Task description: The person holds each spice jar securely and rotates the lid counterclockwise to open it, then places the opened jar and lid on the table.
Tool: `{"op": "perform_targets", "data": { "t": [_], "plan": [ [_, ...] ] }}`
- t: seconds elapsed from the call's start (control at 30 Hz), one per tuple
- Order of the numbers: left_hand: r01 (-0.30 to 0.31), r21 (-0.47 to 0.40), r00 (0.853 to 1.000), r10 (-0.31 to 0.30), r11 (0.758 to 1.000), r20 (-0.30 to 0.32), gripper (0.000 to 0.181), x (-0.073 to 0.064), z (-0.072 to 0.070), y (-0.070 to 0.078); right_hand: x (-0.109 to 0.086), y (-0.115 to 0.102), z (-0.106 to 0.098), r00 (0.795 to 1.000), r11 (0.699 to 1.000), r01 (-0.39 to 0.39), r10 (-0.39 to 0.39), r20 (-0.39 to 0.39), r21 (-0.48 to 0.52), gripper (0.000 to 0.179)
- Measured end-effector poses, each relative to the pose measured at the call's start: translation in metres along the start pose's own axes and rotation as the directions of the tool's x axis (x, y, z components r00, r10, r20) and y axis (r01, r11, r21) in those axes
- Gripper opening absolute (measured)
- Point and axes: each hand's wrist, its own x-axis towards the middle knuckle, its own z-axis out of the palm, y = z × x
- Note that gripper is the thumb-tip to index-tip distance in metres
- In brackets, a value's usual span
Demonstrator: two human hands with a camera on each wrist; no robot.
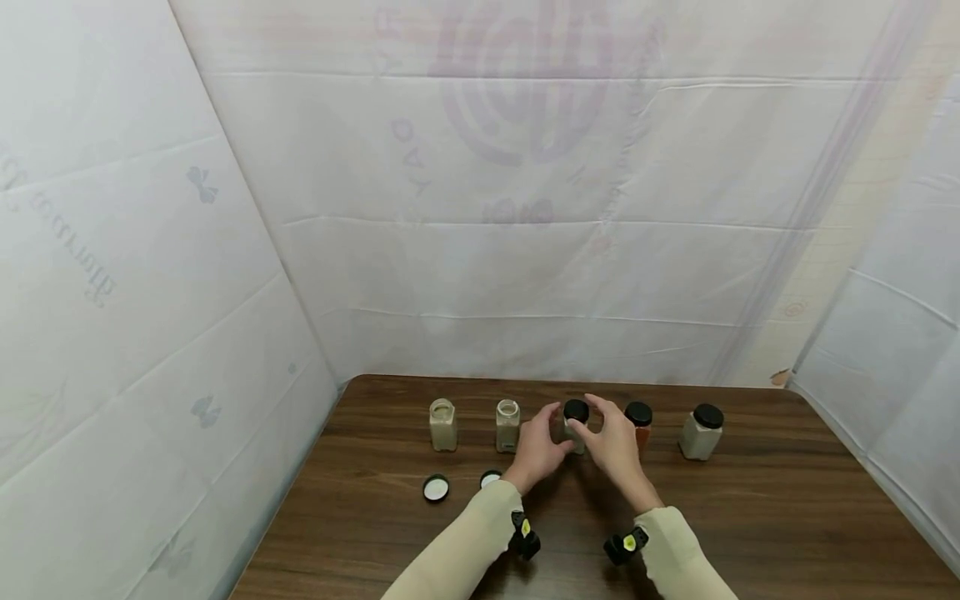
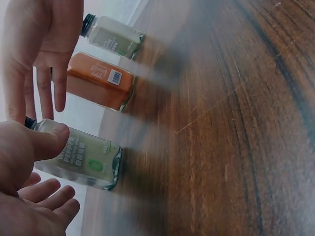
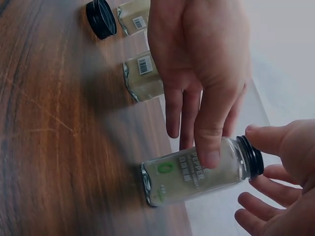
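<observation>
A square glass jar [image 1: 576, 414] with a black lid and a pale filling stands upright between both hands. Its label reads PEPPER in the right wrist view. The left hand [image 1: 537, 446] is at the jar's left, its thumb in front of the body and its fingers spread loosely around it; firm contact cannot be made out. From the right, the right hand [image 1: 613, 440] has its thumb and fingers about the black lid [image 3: 250, 157], fairly straight and very close to it. Whether they press on the lid is unclear.
To the left stand two lidless jars [image 1: 443, 425] [image 1: 507, 426], with two upturned black lids [image 1: 436, 488] [image 1: 490, 477] before them. An orange-filled jar [image 2: 101, 80] and another pale jar [image 1: 701, 432] stand to the right, both black-lidded. White sheeting [image 1: 525, 275] rises behind the wooden table [image 1: 360, 533].
</observation>
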Motion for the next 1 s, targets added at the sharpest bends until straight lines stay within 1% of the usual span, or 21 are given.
{"op": "perform_targets", "data": {
  "t": [0.1,0.17,0.37,0.53,0.67,0.83,1.0],
  "plan": [
    [0.025,-0.016,1.000,-0.024,1.000,0.015,0.065,0.002,0.002,0.000,0.000,0.000,0.002,1.000,1.000,-0.023,0.023,-0.003,0.020,0.058],
    [0.034,-0.017,0.999,-0.034,0.999,0.011,0.063,0.003,0.004,0.000,0.001,0.002,0.005,0.999,0.999,-0.033,0.033,-0.009,0.023,0.057],
    [0.023,-0.015,1.000,-0.023,1.000,-0.019,0.056,0.006,0.007,-0.003,0.001,0.006,0.013,0.997,0.998,-0.059,0.061,-0.045,0.037,0.054],
    [0.016,-0.032,0.999,-0.017,0.999,-0.031,0.048,0.010,0.010,-0.006,0.001,0.006,0.017,0.995,0.997,-0.055,0.059,-0.085,0.059,0.051],
    [0.005,-0.038,0.999,-0.006,0.999,-0.042,0.042,0.010,0.011,-0.008,-0.002,0.005,0.019,0.992,0.996,-0.060,0.066,-0.104,0.058,0.050],
    [0.005,-0.045,0.999,-0.007,0.999,-0.045,0.041,0.010,0.012,-0.009,-0.003,0.003,0.019,0.990,0.996,-0.065,0.073,-0.124,0.068,0.048],
    [-0.019,-0.043,0.999,0.017,0.999,-0.046,0.039,0.011,0.011,-0.010,-0.002,0.003,0.020,0.989,0.994,-0.078,0.087,-0.123,0.078,0.048]
  ]
}}
